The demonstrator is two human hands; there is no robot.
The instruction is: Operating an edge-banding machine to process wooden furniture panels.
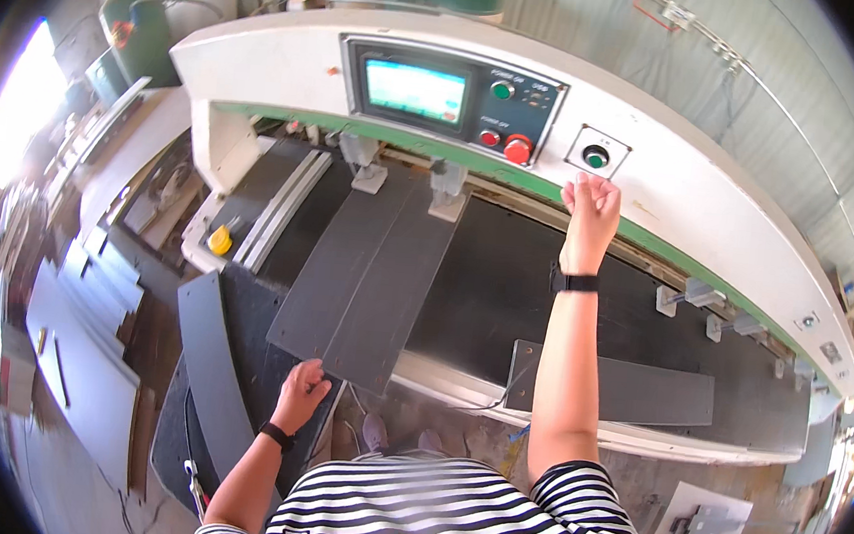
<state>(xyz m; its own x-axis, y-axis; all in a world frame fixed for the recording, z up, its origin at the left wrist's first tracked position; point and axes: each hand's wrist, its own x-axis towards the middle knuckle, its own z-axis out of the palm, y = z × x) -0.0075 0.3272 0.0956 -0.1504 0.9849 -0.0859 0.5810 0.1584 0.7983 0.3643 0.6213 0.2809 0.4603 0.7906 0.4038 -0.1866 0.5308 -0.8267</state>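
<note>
My right hand [592, 215] is raised to the white machine beam [699, 183], just below a green round switch [595, 157] in a square plate. Its fingers are curled together, with nothing seen in them. Two long dark grey boards [366, 272] lie side by side on the machine's black bed [491, 282], their near ends jutting past its front edge. My left hand [302, 395] is beside the near left end of these boards, fingers loosely bent and thumb apart, gripping nothing visible. Whether its fingertips touch the board cannot be made out.
A control panel with a lit screen [416, 90] and a red stop button [518, 150] faces me. Clamps [448, 183] hang under the beam. Another grey board [613, 387] lies at right; a curved-looking one [214, 361] rests on a black side table. A yellow tape measure [219, 240] sits left.
</note>
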